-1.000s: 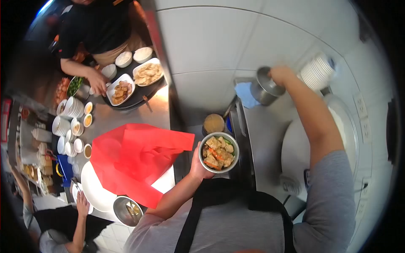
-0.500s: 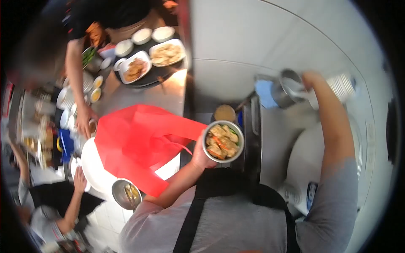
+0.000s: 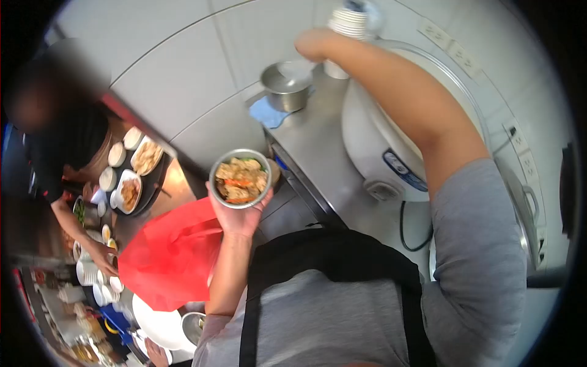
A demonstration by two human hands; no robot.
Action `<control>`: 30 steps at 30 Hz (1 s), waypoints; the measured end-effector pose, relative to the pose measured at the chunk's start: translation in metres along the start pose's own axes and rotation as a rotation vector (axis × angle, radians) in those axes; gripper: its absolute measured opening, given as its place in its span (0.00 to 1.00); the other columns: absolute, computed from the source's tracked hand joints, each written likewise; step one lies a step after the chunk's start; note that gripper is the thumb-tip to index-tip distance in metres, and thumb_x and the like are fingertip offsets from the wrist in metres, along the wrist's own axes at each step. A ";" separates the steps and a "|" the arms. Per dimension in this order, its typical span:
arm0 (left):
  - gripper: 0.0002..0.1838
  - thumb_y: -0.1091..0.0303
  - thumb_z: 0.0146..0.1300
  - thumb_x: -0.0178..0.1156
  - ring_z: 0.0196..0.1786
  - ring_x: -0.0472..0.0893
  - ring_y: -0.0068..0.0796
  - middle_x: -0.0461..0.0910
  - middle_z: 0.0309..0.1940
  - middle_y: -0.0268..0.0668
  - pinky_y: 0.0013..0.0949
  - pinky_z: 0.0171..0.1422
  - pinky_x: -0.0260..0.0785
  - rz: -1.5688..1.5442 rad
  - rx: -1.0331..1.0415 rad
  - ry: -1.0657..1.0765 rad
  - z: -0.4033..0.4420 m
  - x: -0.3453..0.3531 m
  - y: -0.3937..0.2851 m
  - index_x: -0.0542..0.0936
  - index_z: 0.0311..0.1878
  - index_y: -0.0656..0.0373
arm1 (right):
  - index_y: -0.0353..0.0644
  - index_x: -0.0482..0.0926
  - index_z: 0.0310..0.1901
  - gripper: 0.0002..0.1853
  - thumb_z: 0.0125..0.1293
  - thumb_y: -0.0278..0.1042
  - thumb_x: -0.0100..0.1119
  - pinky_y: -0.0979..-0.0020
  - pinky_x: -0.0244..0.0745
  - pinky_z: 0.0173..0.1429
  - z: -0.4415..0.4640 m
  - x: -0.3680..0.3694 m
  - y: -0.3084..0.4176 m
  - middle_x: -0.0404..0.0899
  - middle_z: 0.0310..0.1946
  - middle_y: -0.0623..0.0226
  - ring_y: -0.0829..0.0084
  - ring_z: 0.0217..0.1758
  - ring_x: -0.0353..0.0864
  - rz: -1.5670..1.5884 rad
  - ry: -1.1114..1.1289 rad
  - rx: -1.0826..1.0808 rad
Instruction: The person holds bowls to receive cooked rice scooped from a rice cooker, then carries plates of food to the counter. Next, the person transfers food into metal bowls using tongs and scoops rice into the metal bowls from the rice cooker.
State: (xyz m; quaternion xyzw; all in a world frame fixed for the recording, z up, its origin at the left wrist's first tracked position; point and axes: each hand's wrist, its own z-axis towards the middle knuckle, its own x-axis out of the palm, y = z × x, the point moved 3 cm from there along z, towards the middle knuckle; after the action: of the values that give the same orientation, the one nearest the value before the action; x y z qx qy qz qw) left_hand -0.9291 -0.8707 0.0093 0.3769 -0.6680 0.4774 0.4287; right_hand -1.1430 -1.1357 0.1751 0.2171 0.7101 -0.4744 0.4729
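My left hand (image 3: 239, 220) holds a round metal bowl (image 3: 214, 188) from below, its fingers curled around the side. Chunks of pale brown food (image 3: 241, 172) with orange strips and some green fill it. Beyond it, a metal pot (image 3: 287, 101) stands on a blue cloth (image 3: 264, 112). My right hand (image 3: 315, 46) is blurred, closed above the pot's rim on what looks like a whitish paddle (image 3: 295, 72) whose blade is in the pot. Beside my left forearm spreads a red bag (image 3: 168, 257).
A large white rice cooker (image 3: 373, 131) stands on the steel counter (image 3: 318, 165), under my right arm. Stacked white paper cups (image 3: 347, 25) stand at the wall. Left, a co-worker's hand (image 3: 101, 257) reaches among dishes near a black round tray (image 3: 147, 189).
My view has turned toward the rice cooker and counter, so the bowl, red bag and co-worker appear farther left. My right hand stays at the pot; my left still holds the bowl.
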 end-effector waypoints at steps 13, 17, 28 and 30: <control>0.42 0.27 0.61 0.32 0.67 0.63 0.45 0.59 0.67 0.38 0.57 0.64 0.59 0.175 0.248 0.428 0.150 0.220 0.115 0.56 0.69 0.47 | 0.49 0.82 0.35 0.11 0.60 0.32 0.47 0.49 0.56 0.57 -0.214 0.091 -0.223 0.82 0.32 0.65 0.64 0.41 0.80 -0.096 -0.107 0.570; 0.41 0.27 0.62 0.28 0.67 0.62 0.45 0.60 0.66 0.37 0.56 0.65 0.60 0.186 0.337 0.426 0.167 0.221 0.139 0.57 0.68 0.47 | 0.48 0.83 0.29 0.12 0.59 0.31 0.47 0.56 0.55 0.60 -0.204 0.119 -0.208 0.82 0.29 0.65 0.66 0.39 0.80 -0.196 -0.013 0.729; 0.40 0.30 0.64 0.34 0.69 0.60 0.35 0.59 0.66 0.33 0.43 0.72 0.54 0.117 0.445 0.429 0.173 0.215 0.140 0.57 0.67 0.51 | 0.50 0.82 0.26 0.07 0.58 0.35 0.55 0.63 0.54 0.52 -0.170 0.088 -0.129 0.80 0.24 0.67 0.70 0.34 0.78 -0.022 -0.205 0.509; 0.39 0.31 0.65 0.34 0.69 0.60 0.33 0.59 0.66 0.33 0.39 0.72 0.53 0.127 0.471 0.450 0.178 0.215 0.139 0.57 0.67 0.52 | 0.50 0.82 0.27 0.07 0.58 0.38 0.56 0.63 0.55 0.50 -0.172 0.083 -0.111 0.80 0.23 0.68 0.70 0.33 0.77 -0.013 -0.262 0.429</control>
State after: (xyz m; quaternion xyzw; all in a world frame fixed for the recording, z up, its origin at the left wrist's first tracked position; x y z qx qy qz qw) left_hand -1.1685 -1.0262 0.1342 0.3084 -0.4499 0.7159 0.4358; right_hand -1.3457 -1.0466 0.1720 0.2446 0.5270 -0.6415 0.5008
